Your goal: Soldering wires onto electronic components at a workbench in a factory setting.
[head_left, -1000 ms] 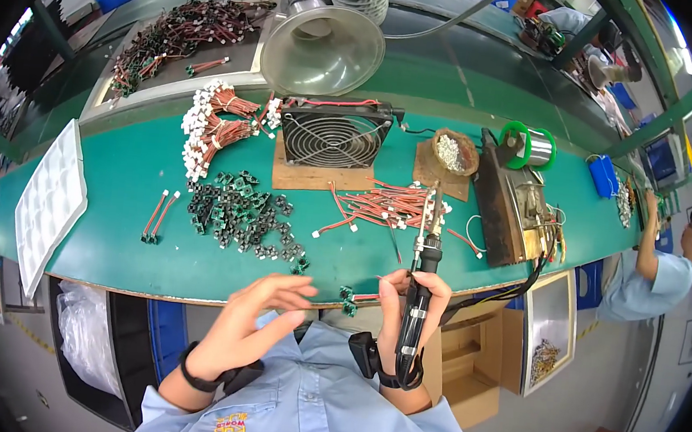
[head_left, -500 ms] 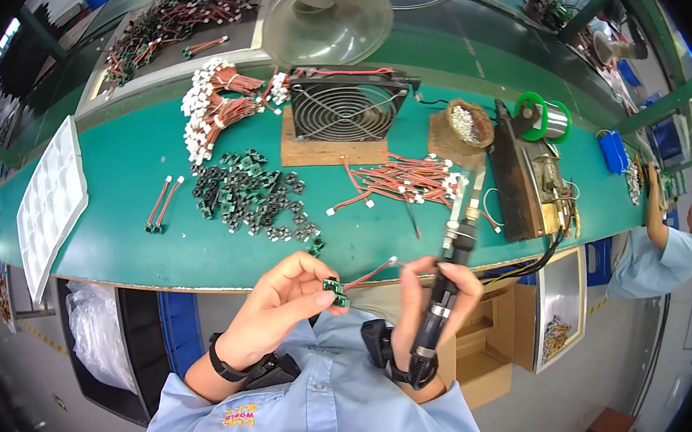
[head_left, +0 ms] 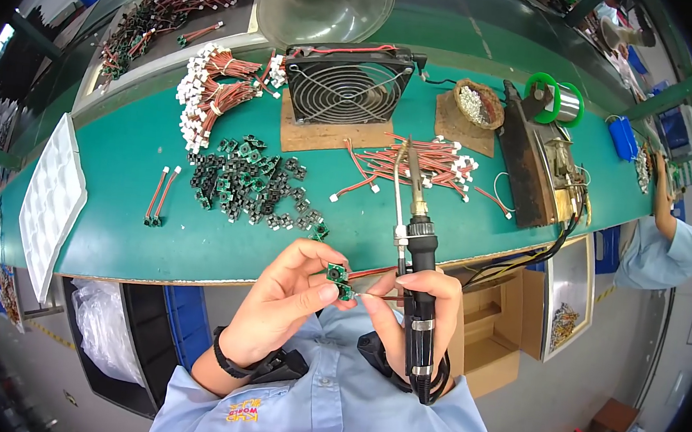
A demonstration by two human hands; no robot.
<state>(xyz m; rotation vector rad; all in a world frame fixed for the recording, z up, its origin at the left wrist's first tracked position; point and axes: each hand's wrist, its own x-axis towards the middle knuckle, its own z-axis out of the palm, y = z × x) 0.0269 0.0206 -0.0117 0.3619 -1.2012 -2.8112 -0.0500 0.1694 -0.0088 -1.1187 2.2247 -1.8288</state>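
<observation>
**Small board pinched up close, iron in the other hand**

Watching the head feed here. My left hand [head_left: 285, 297] is closed around a little green circuit board [head_left: 339, 279], thumb and fingertips pinching it just off the near edge of the green bench [head_left: 195, 244], right in front of my chest. A thin red wire [head_left: 374, 274] runs off the board toward my right hand [head_left: 420, 313]. That hand is wrapped around the black handle of a soldering iron [head_left: 413, 247], which stands nearly upright with the tip pointing away over the bench; its thumb and forefinger also seem to nip the wire end just beside the board.

On the bench beyond: a heap of the same small boards [head_left: 254, 183], a bundle of red leads with white plugs [head_left: 416, 164], a black fan [head_left: 348, 84] on a piece of cardboard, and a green solder spool [head_left: 555, 98]. White tray [head_left: 51, 198] off to the left. Another person [head_left: 660, 243] works at the far right.
</observation>
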